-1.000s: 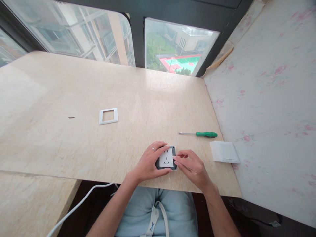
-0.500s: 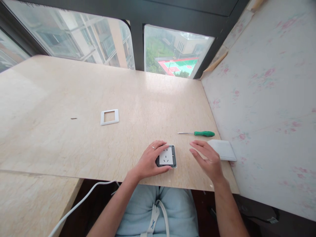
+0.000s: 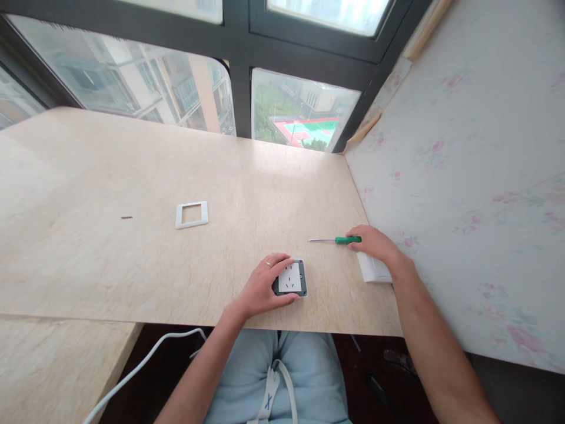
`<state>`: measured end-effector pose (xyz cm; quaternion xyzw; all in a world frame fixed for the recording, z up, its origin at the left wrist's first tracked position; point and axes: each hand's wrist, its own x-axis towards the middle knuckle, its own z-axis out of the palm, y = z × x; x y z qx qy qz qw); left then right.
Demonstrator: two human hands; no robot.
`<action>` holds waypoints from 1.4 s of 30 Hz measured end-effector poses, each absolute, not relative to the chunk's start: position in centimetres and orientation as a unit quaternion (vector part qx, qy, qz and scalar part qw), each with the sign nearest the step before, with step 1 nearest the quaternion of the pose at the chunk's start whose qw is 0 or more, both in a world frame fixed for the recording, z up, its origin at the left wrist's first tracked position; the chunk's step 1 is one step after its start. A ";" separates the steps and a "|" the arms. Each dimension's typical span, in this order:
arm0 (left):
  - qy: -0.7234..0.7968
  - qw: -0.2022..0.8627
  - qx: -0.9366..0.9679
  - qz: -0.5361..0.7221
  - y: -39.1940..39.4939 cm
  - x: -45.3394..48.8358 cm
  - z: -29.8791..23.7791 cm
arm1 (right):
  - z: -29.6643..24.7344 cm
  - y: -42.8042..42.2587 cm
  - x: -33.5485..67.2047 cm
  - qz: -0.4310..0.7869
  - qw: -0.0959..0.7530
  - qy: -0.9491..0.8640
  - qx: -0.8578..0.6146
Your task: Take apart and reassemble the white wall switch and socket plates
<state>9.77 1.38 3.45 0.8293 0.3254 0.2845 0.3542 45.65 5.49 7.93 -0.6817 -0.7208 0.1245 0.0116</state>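
My left hand [image 3: 265, 284] is closed around a wall socket [image 3: 290, 278] near the counter's front edge, thumb on the near side and fingers on the far side. The socket has a white slotted face in a dark grey frame, and its left part is hidden by the hand. To its right, my right hand [image 3: 368, 240] grips the green handle of a screwdriver [image 3: 342, 239] between thumb and fingers. The screwdriver's metal shaft lies along the counter, pointing left. A white cover frame [image 3: 191, 215] with a rectangular opening lies farther left.
A white box-like fitting [image 3: 373, 268] sits against the flowered wall [image 3: 463, 176], partly under my right hand. On the beige counter [image 3: 247, 188], a small brown sliver [image 3: 126, 217] lies at the left. A white cable [image 3: 145, 359] hangs at the front edge. Dark-framed windows stand behind.
My right hand has moved forward from above the counter to the screwdriver and taken its handle. The left hand keeps hold of the socket. The view has tilted up slightly.
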 end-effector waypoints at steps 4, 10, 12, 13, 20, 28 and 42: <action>0.326 0.354 0.829 0.285 1.4 9.8 3.5 | 9.1 5.1 44.8 0.120 0.037 -0.728 -0.674; 0.324 0.352 0.829 0.288 1.4 9.7 3.4 | 12.2 2.1 43.2 0.104 0.209 -0.721 -0.653; 0.325 0.353 0.829 0.287 1.4 9.7 3.4 | 13.0 1.0 42.6 0.097 0.291 -0.695 -0.651; 0.325 0.353 0.830 0.286 1.4 9.7 3.4 | 13.3 0.5 42.2 0.097 0.339 -0.673 -0.650; 0.325 0.351 0.832 0.281 1.4 9.7 3.2 | 14.8 -2.6 38.2 0.205 0.571 -0.554 -0.570; 0.321 0.352 0.833 0.281 1.5 9.7 3.0 | 14.7 -3.5 34.6 0.307 0.521 -0.626 -0.491; 0.319 0.350 0.832 0.289 1.4 9.8 3.0 | 14.2 -3.5 34.2 0.288 0.491 -0.668 -0.480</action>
